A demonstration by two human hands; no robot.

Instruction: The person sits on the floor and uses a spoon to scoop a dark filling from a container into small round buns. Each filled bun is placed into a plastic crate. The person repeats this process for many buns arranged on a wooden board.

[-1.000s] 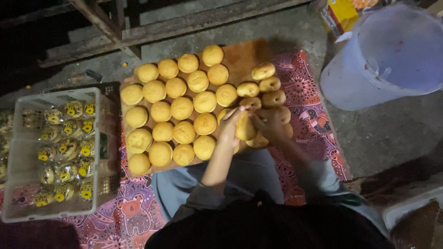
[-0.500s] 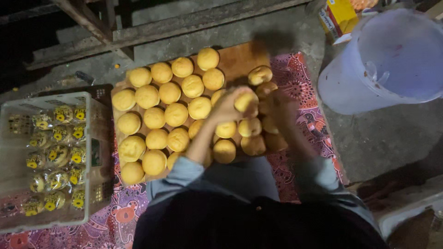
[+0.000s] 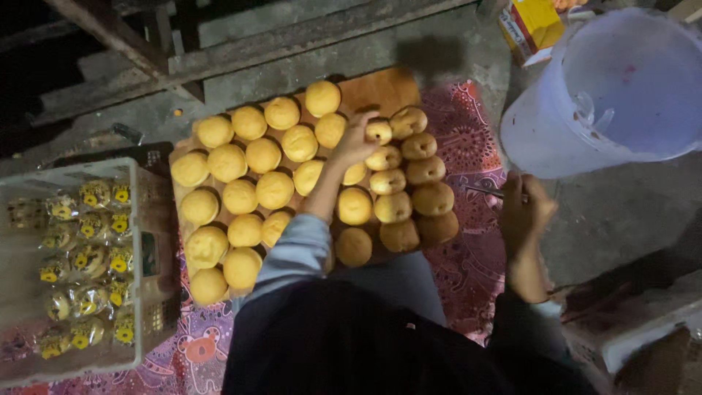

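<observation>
A wooden board (image 3: 380, 89) lies in front of me, covered with several round yellow buns (image 3: 275, 189) in rows. My left hand (image 3: 354, 143) reaches over the board, its fingers closed on a small bun (image 3: 379, 132) near the far right rows. My right hand (image 3: 523, 211) is off the board to the right, over the patterned mat (image 3: 468, 132). It is shut on a thin metal tool (image 3: 484, 190) that sticks out to the left. The browner buns (image 3: 425, 170) lie in the right-hand columns.
A large white bucket (image 3: 607, 95) stands at the far right, with a yellow box (image 3: 535, 22) behind it. A pale plastic crate (image 3: 135, 219) at the left holds several wrapped buns (image 3: 88, 256). Wooden beams (image 3: 292, 36) run across the far side.
My left hand has moved farther up the board with a bun. My right hand has left the buns and swung right over the mat, now with the thin tool.
</observation>
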